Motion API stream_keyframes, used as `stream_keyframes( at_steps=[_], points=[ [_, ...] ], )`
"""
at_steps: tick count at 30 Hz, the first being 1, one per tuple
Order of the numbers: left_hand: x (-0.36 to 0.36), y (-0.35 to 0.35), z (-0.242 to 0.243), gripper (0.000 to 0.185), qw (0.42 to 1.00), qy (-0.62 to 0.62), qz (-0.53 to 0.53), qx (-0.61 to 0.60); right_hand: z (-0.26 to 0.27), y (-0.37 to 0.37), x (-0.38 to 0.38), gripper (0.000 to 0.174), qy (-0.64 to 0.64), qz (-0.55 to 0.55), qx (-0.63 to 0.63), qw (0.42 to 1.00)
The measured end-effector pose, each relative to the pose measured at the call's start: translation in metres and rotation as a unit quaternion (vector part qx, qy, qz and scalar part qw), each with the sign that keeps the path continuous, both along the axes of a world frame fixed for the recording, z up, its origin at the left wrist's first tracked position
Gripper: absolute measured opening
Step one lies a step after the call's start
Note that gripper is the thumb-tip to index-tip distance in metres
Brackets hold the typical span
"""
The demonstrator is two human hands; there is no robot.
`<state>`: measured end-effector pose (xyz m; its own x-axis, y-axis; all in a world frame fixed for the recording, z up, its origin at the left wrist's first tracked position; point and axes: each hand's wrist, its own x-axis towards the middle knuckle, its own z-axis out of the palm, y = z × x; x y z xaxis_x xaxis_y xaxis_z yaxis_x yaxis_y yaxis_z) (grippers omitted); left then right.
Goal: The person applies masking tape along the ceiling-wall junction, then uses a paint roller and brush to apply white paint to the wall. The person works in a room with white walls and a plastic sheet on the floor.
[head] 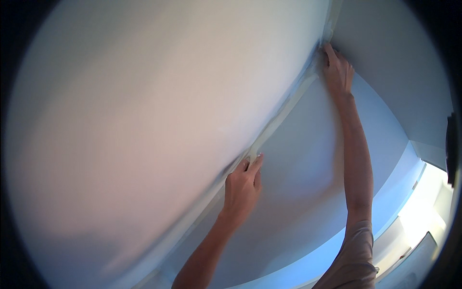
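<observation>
A pale strip, apparently masking tape (285, 112), stretches diagonally along the seam between a broad cream surface (144, 126) and a grey-blue wall (296, 166). My left hand (242, 189) is at the lower part of the strip, which passes between its bent fingers; one fingertip rests against the wall. Farther up, my right hand (338, 70) reaches into the corner where three surfaces meet. Its fingertips press at the seam near the strip's upper end, and whether they pinch anything is hidden.
Another pale band (335, 18) runs up from the corner beside the shaded surface (382, 61). At lower right there is a brightly lit opening (418, 202) with a panel (411, 265) below it. A dark object (450, 150) stands at the right rim.
</observation>
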<state>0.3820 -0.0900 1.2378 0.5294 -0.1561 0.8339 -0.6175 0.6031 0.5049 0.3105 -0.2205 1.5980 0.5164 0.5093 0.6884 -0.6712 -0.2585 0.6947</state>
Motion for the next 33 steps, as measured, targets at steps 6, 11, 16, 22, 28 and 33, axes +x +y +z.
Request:
stream_keyframes(
  at_steps=[6,11,16,22,28,33],
  points=[
    [-0.004,0.003,0.0,0.026,0.998,-0.012,-0.063,0.011,-0.056,0.043,-0.017,0.032,0.008,0.121,0.24,0.963],
    [-0.012,0.0,0.006,0.024,0.998,-0.013,-0.061,0.007,-0.128,0.047,-0.037,0.04,0.032,0.151,0.209,0.966],
    [0.009,0.018,-0.01,0.024,1.0,-0.017,-0.015,0.006,-0.115,0.032,-0.008,0.029,0.181,0.109,0.197,0.958],
    [0.018,0.047,-0.01,0.023,0.999,-0.004,0.001,-0.035,-0.083,0.059,0.006,0.024,0.08,0.195,0.278,0.937],
    [0.024,0.067,-0.019,0.02,0.998,0.052,-0.021,-0.011,-0.033,0.071,-0.001,0.022,0.041,0.131,0.374,0.917],
    [0.022,0.063,-0.021,0.022,0.995,0.068,-0.048,-0.047,-0.023,0.068,0.005,0.021,0.112,0.103,0.213,0.965]
  ],
)
